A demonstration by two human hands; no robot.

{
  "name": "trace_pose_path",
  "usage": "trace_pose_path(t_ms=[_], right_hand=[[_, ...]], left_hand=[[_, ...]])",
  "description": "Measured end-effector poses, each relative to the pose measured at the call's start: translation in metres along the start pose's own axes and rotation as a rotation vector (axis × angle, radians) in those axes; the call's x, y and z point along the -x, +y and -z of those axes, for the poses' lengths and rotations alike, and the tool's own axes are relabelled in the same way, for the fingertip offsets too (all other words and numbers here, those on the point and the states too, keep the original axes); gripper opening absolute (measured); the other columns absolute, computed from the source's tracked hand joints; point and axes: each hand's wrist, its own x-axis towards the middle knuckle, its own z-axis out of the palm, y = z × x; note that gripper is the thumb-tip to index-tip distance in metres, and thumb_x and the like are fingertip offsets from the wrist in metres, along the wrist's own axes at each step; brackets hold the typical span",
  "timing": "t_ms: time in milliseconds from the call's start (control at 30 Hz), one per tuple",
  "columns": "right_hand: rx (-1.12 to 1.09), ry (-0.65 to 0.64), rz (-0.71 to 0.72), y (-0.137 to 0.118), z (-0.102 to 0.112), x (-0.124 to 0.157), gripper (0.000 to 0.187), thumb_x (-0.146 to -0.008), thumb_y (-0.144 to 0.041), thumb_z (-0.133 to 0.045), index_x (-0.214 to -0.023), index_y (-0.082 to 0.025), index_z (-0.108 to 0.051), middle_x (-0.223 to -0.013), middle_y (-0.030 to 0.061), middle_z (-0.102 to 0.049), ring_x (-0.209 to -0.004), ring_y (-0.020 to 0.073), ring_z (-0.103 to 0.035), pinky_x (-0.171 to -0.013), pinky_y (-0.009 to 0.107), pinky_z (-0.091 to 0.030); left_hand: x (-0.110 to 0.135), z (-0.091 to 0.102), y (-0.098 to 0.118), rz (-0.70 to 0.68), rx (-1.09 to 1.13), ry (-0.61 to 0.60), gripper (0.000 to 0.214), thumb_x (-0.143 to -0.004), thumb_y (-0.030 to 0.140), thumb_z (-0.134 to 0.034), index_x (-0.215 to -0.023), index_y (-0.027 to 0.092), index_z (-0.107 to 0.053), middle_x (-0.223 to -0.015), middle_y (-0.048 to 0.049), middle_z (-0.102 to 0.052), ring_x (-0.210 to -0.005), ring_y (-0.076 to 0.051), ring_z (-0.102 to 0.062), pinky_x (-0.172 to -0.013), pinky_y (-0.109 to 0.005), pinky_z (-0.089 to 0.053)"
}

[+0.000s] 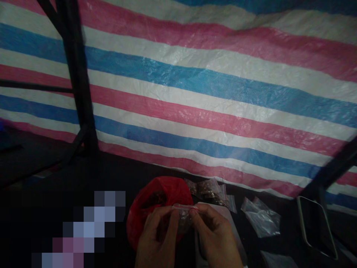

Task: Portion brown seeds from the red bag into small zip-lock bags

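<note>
A small clear zip bag (184, 219) is stretched between my two hands, its top strip level. My left hand (158, 234) pinches the left end of that strip between thumb and fingers. At the other end, my right hand (213, 232) pinches the strip by a bit of red edge. What lies in the bag is too dim to make out. Just behind my left hand sits a red plastic bag (164, 186), its mouth open, with dark bits inside. Under my right hand lies a pale flat device (232, 227), partly covered, perhaps a scale.
Several filled zip bags (208, 188) lie behind the pale device. Flat clear bags (262, 217) are to the right, and a phone (318, 227) is beyond them. Striped sheeting (195, 93) hangs behind, with a dark metal post (79, 82) at left. A blurred-out patch covers the lower left.
</note>
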Motion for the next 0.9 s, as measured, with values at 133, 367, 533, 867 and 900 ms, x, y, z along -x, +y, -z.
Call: trace_pose_path(t_ms=[133,367,533,867,900], right_hand=[[0.031,-0.01,-0.009,-0.002,0.003,0.001,0.048,-0.075,-0.065,-0.084,-0.087,-0.019,-0.081,-0.084,0.0063,-0.08,-0.083,0.0253,-0.073,-0.075,0.031,-0.056],[0.037,-0.044,-0.003,0.001,0.003,0.002,0.046,-0.077,-0.065,-0.082,-0.085,-0.019,-0.081,-0.081,0.0053,-0.077,-0.08,0.0236,-0.07,-0.072,0.03,-0.054],[0.035,-0.03,-0.008,0.004,0.001,0.002,0.047,-0.077,-0.066,-0.082,-0.085,-0.019,-0.08,-0.08,0.0046,-0.076,-0.079,0.0231,-0.068,-0.072,0.03,-0.052],[0.056,-0.042,-0.007,-0.002,-0.008,0.006,0.044,-0.08,-0.062,-0.078,-0.09,-0.019,-0.077,-0.087,0.0076,-0.078,-0.085,0.0265,-0.07,-0.078,0.034,-0.055],[0.053,-0.052,-0.015,-0.003,-0.008,0.006,0.045,-0.079,-0.062,-0.079,-0.091,-0.019,-0.078,-0.09,0.0084,-0.079,-0.086,0.0269,-0.071,-0.078,0.034,-0.056]], left_hand=[[0.002,-0.003,0.003,-0.035,-0.055,0.001,0.038,-0.087,0.063,-0.069,-0.092,0.027,-0.081,-0.098,-0.0061,-0.082,-0.095,-0.029,-0.076,-0.09,-0.04,-0.061],[0.001,0.001,0.001,0.012,-0.029,-0.084,0.031,-0.088,0.057,-0.071,-0.089,0.027,-0.079,-0.098,-0.005,-0.084,-0.1,-0.029,-0.077,-0.092,-0.037,-0.06],[0.001,0.004,0.002,-0.014,-0.024,-0.094,0.03,-0.089,0.056,-0.07,-0.085,0.028,-0.079,-0.094,-0.0039,-0.084,-0.095,-0.028,-0.078,-0.086,-0.033,-0.061],[0.0,0.008,-0.004,-0.027,-0.004,-0.131,0.033,-0.09,0.058,-0.07,-0.095,0.028,-0.081,-0.106,-0.0054,-0.083,-0.102,-0.027,-0.078,-0.093,-0.034,-0.062],[-0.001,0.009,-0.005,-0.031,-0.004,-0.134,0.033,-0.09,0.059,-0.07,-0.097,0.028,-0.082,-0.108,-0.0054,-0.083,-0.102,-0.027,-0.078,-0.093,-0.034,-0.062]])
